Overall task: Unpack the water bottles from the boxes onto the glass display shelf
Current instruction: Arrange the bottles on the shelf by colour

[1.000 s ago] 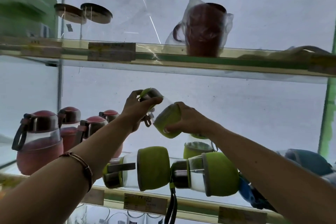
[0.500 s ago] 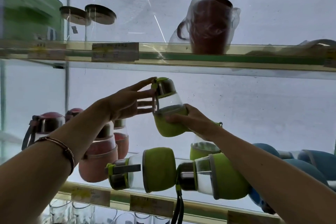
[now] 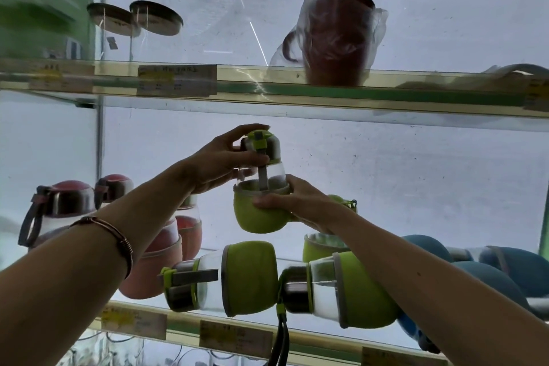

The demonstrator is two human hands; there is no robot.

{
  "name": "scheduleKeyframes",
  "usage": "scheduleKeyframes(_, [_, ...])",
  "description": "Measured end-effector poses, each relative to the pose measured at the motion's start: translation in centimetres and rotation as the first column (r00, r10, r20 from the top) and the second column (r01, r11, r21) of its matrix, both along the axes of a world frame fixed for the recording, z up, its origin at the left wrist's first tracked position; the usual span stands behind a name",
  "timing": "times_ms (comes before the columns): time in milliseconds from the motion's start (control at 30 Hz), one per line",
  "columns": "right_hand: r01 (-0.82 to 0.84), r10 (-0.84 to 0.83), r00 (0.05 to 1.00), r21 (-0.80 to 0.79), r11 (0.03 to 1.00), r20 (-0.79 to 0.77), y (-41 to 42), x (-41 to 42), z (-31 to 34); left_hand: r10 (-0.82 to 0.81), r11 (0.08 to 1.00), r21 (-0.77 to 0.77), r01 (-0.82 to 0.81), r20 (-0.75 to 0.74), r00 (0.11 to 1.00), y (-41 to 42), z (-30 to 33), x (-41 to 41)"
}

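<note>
From the head view, the person holds a green bottle [image 3: 261,187] upright in the air above the glass shelf [image 3: 184,321]. The left hand [image 3: 219,162] grips its steel cap, fingers curled around it, while the right hand [image 3: 292,205] clasps its green sleeve. Below, two more green bottles [image 3: 249,278] lie on their sides, with pink bottles [image 3: 59,211] standing at left.

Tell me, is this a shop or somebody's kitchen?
Probably a shop. Price labels run along the glass shelf, and many matching bottles sit together: green bottles, pink bottles and blue ones.
</note>
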State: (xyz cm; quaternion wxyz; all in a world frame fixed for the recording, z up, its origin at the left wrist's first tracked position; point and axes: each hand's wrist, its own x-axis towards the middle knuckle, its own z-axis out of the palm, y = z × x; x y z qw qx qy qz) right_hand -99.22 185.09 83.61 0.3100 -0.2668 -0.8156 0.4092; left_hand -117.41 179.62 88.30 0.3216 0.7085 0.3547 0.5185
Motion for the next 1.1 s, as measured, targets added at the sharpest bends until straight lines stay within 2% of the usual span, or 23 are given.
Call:
scheduleKeyframes(133, [0.182, -0.194, 0.979, 0.179, 0.967, 0.057, 0.3, -0.6, -0.5, 0.081, 0.997, 0.018, -0.079, -0.324, 0.943, 0.2, 0.9, 0.0])
scheduleKeyframes(267, [0.260, -0.283, 0.957, 0.230, 0.938, 0.070, 0.6, -1.0, -1.2, 0.206, 0.978, 0.059, -0.201, -0.464, 0.862, 0.4, 1.3, -0.6])
scheduleKeyframes(400, [0.264, -0.322, 0.930, 0.287, 0.921, 0.179, 1.0, -1.6, -1.3, 0.235, 0.968, 0.040, -0.249, -0.496, 0.836, 0.9, 0.5, -1.2])
scheduleKeyframes(533, [0.178, -0.218, 0.917, 0.145, 0.973, 0.334, 1.6, -1.6, -1.1, 0.223, 0.964, -0.010, -0.266, -0.514, 0.828, 1.6, -0.6, -1.8])
scheduleKeyframes(633, [0.139, -0.160, 0.915, 0.082, 0.987, 0.371, 2.3, -1.3, -1.0, 0.212, 0.963, -0.034, -0.268, -0.516, 0.830, 2.3, -1.0, -2.2])
scheduleKeyframes(967, [0.180, -0.299, 0.774, 0.259, 0.949, 0.558, 3.4, -1.5, -0.1, 0.163, 0.946, -0.149, -0.287, -0.546, 0.822, 3.1, -3.6, -2.7])
scheduleKeyframes(1100, [0.190, -0.345, 0.738, 0.311, 0.931, 0.580, 2.9, -1.7, 0.4, 0.152, 0.945, -0.167, -0.282, -0.539, 0.829, 3.1, -4.0, -2.7])
